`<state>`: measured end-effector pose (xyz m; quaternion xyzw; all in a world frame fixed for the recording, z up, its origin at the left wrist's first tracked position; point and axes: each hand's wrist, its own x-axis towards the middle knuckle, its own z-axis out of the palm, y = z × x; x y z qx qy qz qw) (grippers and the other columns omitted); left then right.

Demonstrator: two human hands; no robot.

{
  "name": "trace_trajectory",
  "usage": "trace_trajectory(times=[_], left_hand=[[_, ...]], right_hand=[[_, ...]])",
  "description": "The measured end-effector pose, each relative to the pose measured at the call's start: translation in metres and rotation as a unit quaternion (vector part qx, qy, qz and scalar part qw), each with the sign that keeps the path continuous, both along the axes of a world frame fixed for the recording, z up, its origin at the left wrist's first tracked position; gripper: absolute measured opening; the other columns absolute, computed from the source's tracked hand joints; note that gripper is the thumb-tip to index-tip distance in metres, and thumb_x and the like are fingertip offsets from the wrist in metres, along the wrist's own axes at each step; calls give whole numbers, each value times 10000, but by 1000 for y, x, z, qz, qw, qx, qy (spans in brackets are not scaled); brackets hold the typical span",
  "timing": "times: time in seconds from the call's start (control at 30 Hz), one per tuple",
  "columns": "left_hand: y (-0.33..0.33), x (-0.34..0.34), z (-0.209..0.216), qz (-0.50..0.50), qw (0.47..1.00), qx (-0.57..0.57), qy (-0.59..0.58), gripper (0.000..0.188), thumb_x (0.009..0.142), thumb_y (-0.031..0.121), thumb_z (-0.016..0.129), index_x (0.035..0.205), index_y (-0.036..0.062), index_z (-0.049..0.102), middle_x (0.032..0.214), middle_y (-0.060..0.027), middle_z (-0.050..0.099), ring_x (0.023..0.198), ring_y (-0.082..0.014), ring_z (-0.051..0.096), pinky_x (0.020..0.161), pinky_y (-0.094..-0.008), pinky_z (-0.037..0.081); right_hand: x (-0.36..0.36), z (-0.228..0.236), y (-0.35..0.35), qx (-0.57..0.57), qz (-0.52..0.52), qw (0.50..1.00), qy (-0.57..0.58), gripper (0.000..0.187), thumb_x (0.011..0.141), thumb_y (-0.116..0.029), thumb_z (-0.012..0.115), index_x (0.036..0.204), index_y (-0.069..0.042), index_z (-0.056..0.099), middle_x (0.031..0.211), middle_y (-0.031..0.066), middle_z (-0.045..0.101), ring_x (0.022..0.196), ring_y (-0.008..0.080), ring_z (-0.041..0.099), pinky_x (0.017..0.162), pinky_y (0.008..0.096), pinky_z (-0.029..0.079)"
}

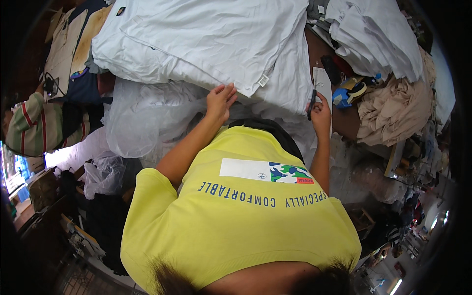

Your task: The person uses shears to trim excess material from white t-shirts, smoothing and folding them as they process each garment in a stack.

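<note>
White garments (206, 39) lie piled and spread flat in front of me, with a small label (263, 80) at a corner of the top one. My left hand (221, 102) is at the near edge of this cloth, left of the label, thumb and fingers closed on the hem. At the pile's right corner, my right hand (322, 115) holds dark-handled scissors (311, 104), close beside the cloth. Part of the scissors is hidden by my fingers.
Clear plastic bags (147, 115) hang below the pile. To the right are more white garments (376, 34), beige cloth (396, 108) and a blue-and-yellow object (349, 92) on a brown tabletop (346, 120). Another person in a striped sleeve (37, 123) sits at the left.
</note>
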<state>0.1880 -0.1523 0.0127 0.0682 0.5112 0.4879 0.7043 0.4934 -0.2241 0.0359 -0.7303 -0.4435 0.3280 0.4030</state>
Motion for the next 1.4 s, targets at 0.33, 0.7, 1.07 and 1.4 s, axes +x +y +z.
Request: trace_trajectory(times=[0.33, 0.7, 1.07, 1.4], left_hand=[[1, 14, -5, -28, 993, -116, 13, 251, 776, 221, 693, 881, 60, 531, 819, -31, 566, 739, -151, 583, 625, -251, 487], [8, 7, -3, -26, 993, 105, 50, 189, 799, 118, 648, 870, 55, 485, 782, -34, 562, 710, -139, 581, 708, -289, 519], [6, 17, 8, -158, 982, 100, -18, 275, 763, 14, 644, 986, -8, 485, 897, -78, 590, 782, -154, 595, 720, -296, 519], [7, 15, 6, -159, 977, 143, -9, 274, 720, -50, 623, 970, -27, 514, 838, -82, 620, 723, -145, 607, 675, -248, 495]], right_hand=[[-63, 7, 2, -67, 160, 982, -81, 467, 735, -30, 572, 1186, -136, 512, 715, 93, 550, 653, 163, 588, 601, 276, 447], [-71, 12, -2, -66, 160, 979, -110, 492, 738, 22, 529, 1204, -129, 490, 722, 111, 578, 658, 182, 597, 615, 274, 448], [-69, 23, -7, -60, 206, 974, 72, 464, 712, 44, 566, 1149, -96, 500, 869, 91, 613, 782, 167, 643, 662, 263, 470], [-82, 45, 21, -60, 264, 953, -137, 670, 514, -166, 809, 1115, -101, 519, 740, 60, 510, 561, 173, 520, 536, 285, 424]])
